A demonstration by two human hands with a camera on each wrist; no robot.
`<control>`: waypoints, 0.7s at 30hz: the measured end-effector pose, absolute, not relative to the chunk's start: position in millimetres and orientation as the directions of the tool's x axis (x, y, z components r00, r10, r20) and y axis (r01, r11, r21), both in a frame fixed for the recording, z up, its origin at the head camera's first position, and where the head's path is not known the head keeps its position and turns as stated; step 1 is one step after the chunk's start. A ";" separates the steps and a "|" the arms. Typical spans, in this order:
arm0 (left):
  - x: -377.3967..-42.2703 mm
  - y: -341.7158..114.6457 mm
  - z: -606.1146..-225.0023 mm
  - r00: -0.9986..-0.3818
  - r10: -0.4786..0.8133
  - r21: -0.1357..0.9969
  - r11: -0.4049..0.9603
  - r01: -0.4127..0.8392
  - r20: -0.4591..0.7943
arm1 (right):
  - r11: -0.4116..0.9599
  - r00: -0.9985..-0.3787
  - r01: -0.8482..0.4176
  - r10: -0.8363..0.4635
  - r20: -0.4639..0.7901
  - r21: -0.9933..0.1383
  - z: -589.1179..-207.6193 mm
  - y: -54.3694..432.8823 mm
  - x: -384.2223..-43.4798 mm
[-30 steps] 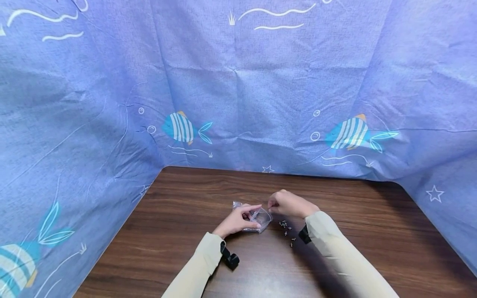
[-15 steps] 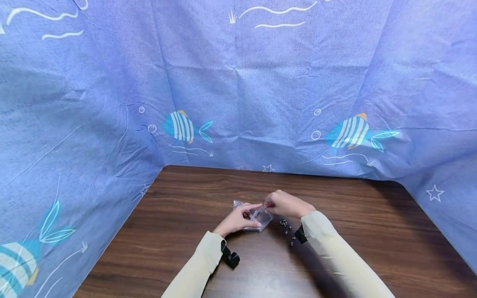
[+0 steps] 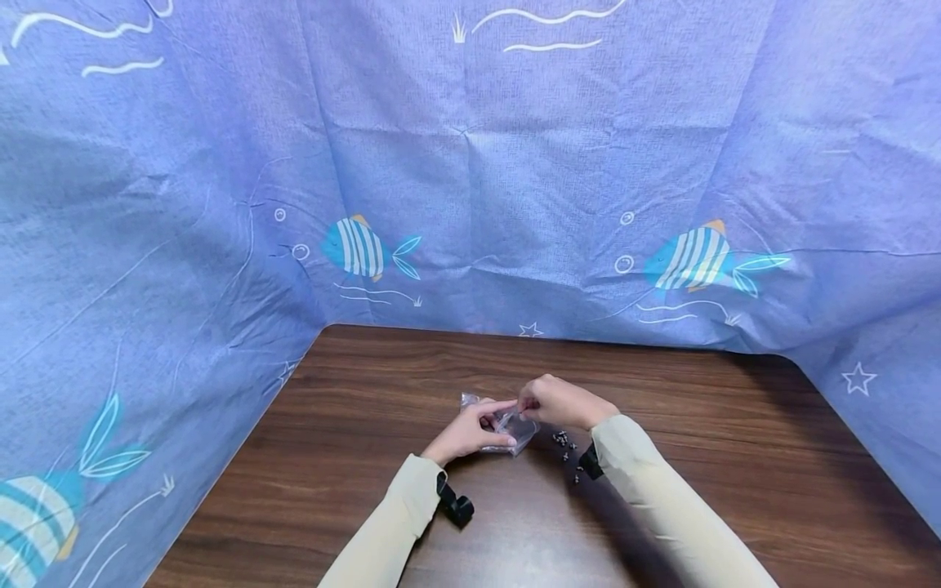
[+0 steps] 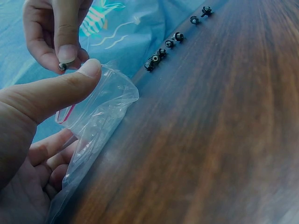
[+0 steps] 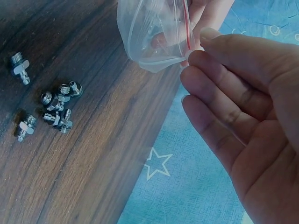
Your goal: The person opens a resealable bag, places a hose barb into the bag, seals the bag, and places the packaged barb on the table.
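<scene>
In the head view my left hand [image 3: 470,429] holds a clear plastic zip bag [image 3: 520,431] on the table, thumb and index finger spread at its mouth. The left wrist view shows the thumb along the bag [image 4: 105,105] near its red zip line, other fingers curled on the far side. My right hand [image 3: 564,402] is right at the bag's mouth. Between its thumb and fingers it pinches a small threaded metal fitting [image 4: 62,67], which the fingers hide in the right wrist view. Several matching fittings [image 5: 58,109] lie loose on the table, right of the bag.
The brown wood-grain table [image 3: 353,490] carries all of this. A blue fish-print cloth [image 3: 515,180] hangs behind it and along both sides. A black camera strap sits on each wrist, the left camera [image 3: 460,511] close above the tabletop.
My right hand has moved a little left, up to the mouth of the zip bag, and then nearly stopped. My left hand and the bag have stayed in place.
</scene>
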State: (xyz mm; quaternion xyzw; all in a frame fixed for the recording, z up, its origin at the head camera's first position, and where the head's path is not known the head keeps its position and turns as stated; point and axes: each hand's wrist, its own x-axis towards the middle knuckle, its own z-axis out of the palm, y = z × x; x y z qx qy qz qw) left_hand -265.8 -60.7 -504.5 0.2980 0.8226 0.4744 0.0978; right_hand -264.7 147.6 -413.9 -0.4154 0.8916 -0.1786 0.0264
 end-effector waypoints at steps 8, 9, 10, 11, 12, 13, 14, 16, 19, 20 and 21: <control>-265.8 -60.9 -504.9 -0.804 0.581 0.839 0.370 0.399 0.126 | 0.593 -0.656 -0.727 -0.748 0.096 -0.346 -414.4 148.4 -264.8; -265.8 -60.9 -504.8 -0.803 0.582 0.838 0.369 0.401 0.128 | 0.592 -0.656 -0.725 -0.749 0.093 -0.351 -414.1 149.1 -265.0; -265.9 -60.9 -504.5 -0.803 0.581 0.838 0.369 0.402 0.129 | 0.590 -0.655 -0.726 -0.750 0.093 -0.354 -414.2 150.0 -265.4; -266.0 -60.9 -504.3 -0.802 0.582 0.838 0.366 0.405 0.134 | 0.589 -0.656 -0.723 -0.749 0.091 -0.359 -413.7 151.0 -265.5; -266.2 -60.8 -504.1 -0.801 0.583 0.836 0.367 0.409 0.136 | 0.590 -0.658 -0.719 -0.748 0.088 -0.366 -413.0 151.9 -265.3; -266.4 -60.7 -503.9 -0.801 0.583 0.834 0.368 0.410 0.137 | 0.592 -0.662 -0.714 -0.745 0.084 -0.373 -412.6 152.9 -265.2; -266.5 -60.7 -503.5 -0.800 0.584 0.834 0.367 0.412 0.139 | 0.592 -0.662 -0.713 -0.745 0.082 -0.376 -412.4 153.9 -265.4; -266.5 -60.6 -503.2 -0.798 0.584 0.833 0.361 0.419 0.149 | 0.591 -0.661 -0.712 -0.746 0.080 -0.379 -412.8 156.4 -265.8; -266.2 -60.6 -503.0 -0.798 0.584 0.834 0.359 0.420 0.151 | 0.595 -0.664 -0.710 -0.743 0.078 -0.375 -414.4 161.1 -266.4; -266.0 -60.5 -503.1 -0.798 0.583 0.834 0.357 0.421 0.154 | 0.597 -0.665 -0.710 -0.743 0.078 -0.374 -414.9 163.0 -266.4; -266.0 -60.5 -503.4 -0.798 0.582 0.834 0.354 0.423 0.157 | 0.599 -0.667 -0.708 -0.741 0.077 -0.374 -415.4 165.1 -266.2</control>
